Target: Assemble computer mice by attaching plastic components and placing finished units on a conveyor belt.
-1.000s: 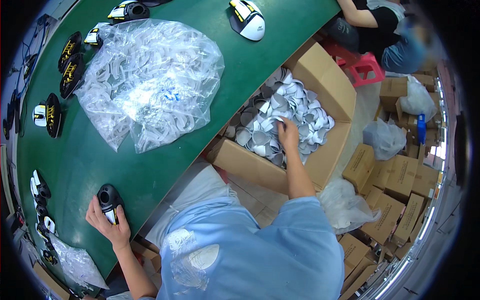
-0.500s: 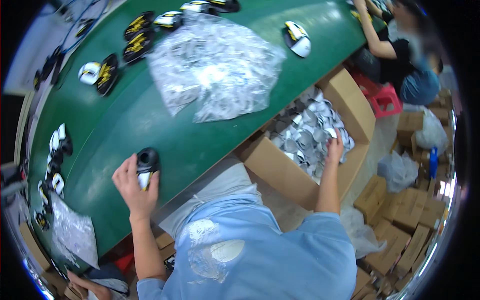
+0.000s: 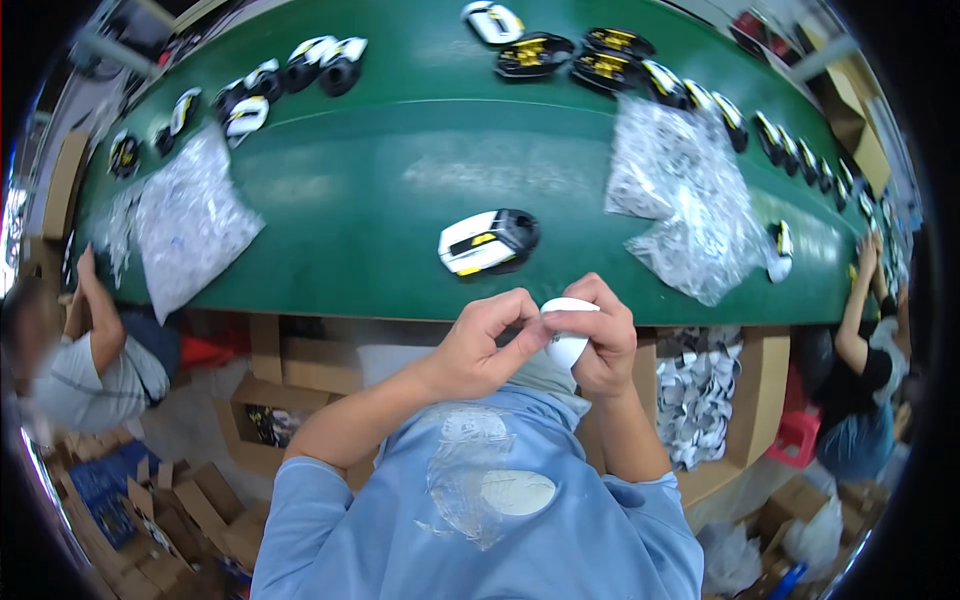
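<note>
Just in front of the table's near edge, my two hands meet over a small curved white plastic piece point(image 3: 568, 347). My right hand point(image 3: 607, 345) grips it from the right, thumb across its face. My left hand point(image 3: 490, 338) pinches at its left edge; its fingertips partly hide the contact. Beyond my hands, a black-and-white shell-like item with yellow marks point(image 3: 484, 243) lies on the green table point(image 3: 340, 230), touched by neither hand.
Clear plastic bags point(image 3: 690, 200) of parts lie right and left on the table. Rows of similar items point(image 3: 537, 56) line its far side. A carton point(image 3: 762, 390) of curved white pieces stands below the edge at right. A person point(image 3: 868, 350) sits at each side.
My right hand has come out of the carton with a white piece. My left hand has left the black-and-white item and joined it. The view has turned left.
</note>
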Demonstrator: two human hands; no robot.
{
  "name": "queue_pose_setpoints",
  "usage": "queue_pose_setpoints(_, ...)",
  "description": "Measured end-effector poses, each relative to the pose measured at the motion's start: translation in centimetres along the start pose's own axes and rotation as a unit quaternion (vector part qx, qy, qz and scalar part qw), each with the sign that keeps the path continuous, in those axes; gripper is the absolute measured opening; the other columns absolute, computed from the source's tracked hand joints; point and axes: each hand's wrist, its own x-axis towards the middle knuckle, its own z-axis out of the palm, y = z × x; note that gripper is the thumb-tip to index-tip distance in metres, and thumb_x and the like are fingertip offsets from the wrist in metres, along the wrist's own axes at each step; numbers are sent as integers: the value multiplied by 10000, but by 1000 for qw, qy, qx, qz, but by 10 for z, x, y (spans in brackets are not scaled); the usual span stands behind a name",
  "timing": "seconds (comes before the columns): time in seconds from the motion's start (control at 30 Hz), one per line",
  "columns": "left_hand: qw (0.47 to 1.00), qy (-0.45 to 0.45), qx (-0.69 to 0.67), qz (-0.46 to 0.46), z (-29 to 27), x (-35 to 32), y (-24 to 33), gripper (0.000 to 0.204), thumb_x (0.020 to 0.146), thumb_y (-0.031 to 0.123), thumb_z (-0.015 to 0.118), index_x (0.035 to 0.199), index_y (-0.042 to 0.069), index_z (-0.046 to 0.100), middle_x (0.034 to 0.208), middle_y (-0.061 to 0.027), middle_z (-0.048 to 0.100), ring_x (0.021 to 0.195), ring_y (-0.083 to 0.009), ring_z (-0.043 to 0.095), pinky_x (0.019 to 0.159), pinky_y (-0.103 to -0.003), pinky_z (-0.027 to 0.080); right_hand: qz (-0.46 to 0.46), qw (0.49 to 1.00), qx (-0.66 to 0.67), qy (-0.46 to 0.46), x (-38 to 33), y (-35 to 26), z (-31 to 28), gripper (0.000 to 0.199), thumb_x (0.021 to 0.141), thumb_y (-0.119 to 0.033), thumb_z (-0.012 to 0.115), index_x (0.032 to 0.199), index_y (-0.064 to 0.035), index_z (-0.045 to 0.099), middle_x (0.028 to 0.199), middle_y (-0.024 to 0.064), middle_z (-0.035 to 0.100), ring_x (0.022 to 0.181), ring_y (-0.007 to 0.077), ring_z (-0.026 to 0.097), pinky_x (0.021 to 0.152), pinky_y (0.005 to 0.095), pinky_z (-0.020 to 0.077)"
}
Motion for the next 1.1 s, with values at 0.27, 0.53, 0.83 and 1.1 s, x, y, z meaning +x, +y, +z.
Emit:
queue_pose_setpoints(0.27,999,50,-13,-8,-10,-33,1,186,1075,177,718,1057,2,658,915,-49,656,832,-124,603,770,-323,520,12,991,125,-40,0,22,34,464,930,-7,557,1358,21,736,1096,148,761,954,253,679,839,350,531)
queue_pose_setpoints(0.53,989,100,95,46,-25,-27,2,189,1081,173,697,1046,-7,651,893,-80,643,812,-156,619,724,-337,523,296,861,409,63,-29,18,27,525,1127,-130,564,1616,41,479,1184,89,747,1055,125,685,972,308,539)
queue_pose_setpoints(0.83,960,119,217,135,-21,-19,-14,82,1014,83,699,1013,32,635,880,-135,634,780,-340,609,710,-429,487,287,907,294,89,-27,6,40,518,1033,28,699,1534,27,568,1158,28,730,1065,98,668,947,269,537)
queue_pose_setpoints(1.1,891,112,372,235,-23,-12,-23,189,828,66,806,975,38,691,847,-87,647,727,-302,623,662,-434,476,285,857,409,129,-35,12,47,642,1035,-25,717,1619,-6,450,1156,56,743,1083,133,695,998,312,563)
